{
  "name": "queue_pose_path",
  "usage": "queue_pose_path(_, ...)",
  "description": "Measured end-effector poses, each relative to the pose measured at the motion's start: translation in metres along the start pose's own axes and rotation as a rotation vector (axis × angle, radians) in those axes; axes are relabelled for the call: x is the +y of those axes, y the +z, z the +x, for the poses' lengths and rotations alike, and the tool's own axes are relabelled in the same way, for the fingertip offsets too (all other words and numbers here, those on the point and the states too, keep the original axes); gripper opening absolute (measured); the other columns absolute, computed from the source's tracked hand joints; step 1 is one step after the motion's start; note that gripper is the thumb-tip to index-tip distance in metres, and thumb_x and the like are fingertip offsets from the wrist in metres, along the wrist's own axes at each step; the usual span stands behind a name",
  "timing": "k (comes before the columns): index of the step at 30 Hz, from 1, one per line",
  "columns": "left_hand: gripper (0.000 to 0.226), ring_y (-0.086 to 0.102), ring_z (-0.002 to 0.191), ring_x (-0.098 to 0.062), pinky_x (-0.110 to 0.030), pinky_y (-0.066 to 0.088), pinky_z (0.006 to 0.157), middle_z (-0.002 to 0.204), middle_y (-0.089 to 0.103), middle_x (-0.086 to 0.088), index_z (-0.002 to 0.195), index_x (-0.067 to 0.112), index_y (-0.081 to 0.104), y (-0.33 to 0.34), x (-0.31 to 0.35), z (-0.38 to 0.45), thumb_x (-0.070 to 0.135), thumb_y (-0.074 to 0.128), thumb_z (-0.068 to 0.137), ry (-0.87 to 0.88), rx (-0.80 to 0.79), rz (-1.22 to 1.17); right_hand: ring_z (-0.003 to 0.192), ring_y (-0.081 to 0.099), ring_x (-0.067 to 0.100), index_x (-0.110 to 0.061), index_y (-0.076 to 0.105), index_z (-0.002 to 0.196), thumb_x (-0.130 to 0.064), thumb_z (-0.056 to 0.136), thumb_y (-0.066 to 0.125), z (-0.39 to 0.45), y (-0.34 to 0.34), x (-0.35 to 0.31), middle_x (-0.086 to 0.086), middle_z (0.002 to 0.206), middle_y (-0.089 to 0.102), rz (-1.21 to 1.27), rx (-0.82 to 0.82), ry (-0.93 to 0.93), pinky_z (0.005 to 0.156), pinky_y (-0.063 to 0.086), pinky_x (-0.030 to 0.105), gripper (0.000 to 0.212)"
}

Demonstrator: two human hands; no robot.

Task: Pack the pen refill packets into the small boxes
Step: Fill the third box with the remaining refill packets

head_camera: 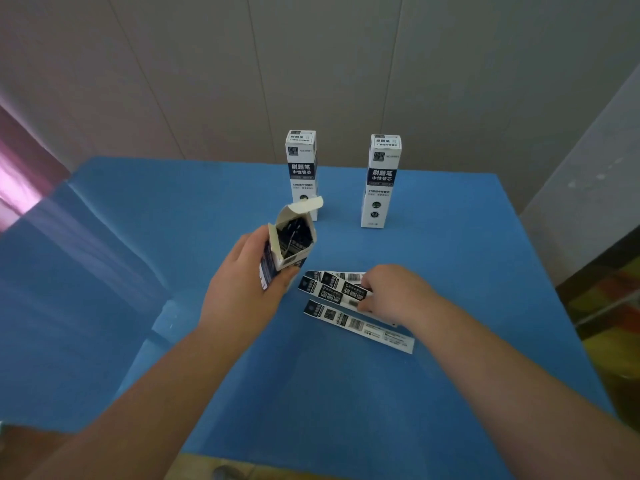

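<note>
My left hand (242,285) grips a small white and dark box (289,242), tilted with its top flap open; dark refill packets show inside it. To its right, flat refill packets (332,287) lie overlapping on the blue table. My right hand (388,292) rests on their right ends, and its fingers pinch the top packet. One more long packet (360,325) lies alone just nearer to me, partly under my right wrist.
Two closed boxes stand upright at the back of the blue table (346,393): one (301,171) behind the open box, one (381,181) to the right. A panelled wall rises behind. The table's right edge drops to a patterned floor (609,306).
</note>
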State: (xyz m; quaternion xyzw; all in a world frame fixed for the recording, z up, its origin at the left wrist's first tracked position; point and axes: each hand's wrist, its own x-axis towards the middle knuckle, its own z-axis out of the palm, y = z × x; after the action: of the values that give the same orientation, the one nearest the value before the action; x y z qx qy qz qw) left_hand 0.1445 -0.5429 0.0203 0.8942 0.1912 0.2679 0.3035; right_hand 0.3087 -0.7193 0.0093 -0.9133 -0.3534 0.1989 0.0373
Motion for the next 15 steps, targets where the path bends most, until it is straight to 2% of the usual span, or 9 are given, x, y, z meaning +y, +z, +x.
queue_pose_path(4,0.049,0.058,0.104,-0.003,-0.031,0.051,0.08,0.114,0.044,0.046,0.128,0.052,0.038,0.001,0.0,0.001,0.052,0.061,0.084,-0.002,0.007,-0.009,0.076,0.062,0.019,-0.022,0.068,0.085,-0.033,0.087,0.07,0.002,-0.004,0.003,-0.001,0.082,0.065,0.02,0.007,-0.02,0.06,0.047,0.028,0.012)
queue_pose_path(8,0.051,0.057,0.104,-0.002,-0.028,0.049,0.078,0.113,0.042,0.048,0.129,0.051,0.036,0.001,-0.001,0.001,0.048,0.063,0.086,0.0,0.004,0.004,0.073,0.062,0.021,-0.02,0.063,0.075,-0.031,0.087,0.068,-0.001,-0.013,0.01,0.002,0.077,0.065,-0.025,0.016,-0.009,0.055,0.044,0.028,0.017)
queue_pose_path(12,0.05,0.055,0.103,0.001,-0.025,0.047,0.077,0.113,0.043,0.048,0.128,0.053,0.037,0.0,-0.002,0.001,0.051,0.06,0.084,-0.001,0.009,0.0,0.066,0.06,0.017,-0.022,0.059,0.066,-0.033,0.088,0.068,-0.006,-0.03,0.018,-0.002,0.068,0.062,0.019,0.096,-0.011,0.054,0.043,0.03,0.026)
queue_pose_path(15,0.05,0.052,0.101,0.005,-0.019,0.044,0.075,0.115,0.041,0.05,0.129,0.054,0.036,0.001,-0.002,0.001,0.052,0.059,0.084,-0.002,0.014,0.001,0.065,0.062,0.017,-0.02,0.063,0.068,-0.033,0.087,0.068,-0.006,-0.043,0.021,0.0,0.067,0.065,0.027,0.107,-0.009,0.053,0.043,0.029,0.023)
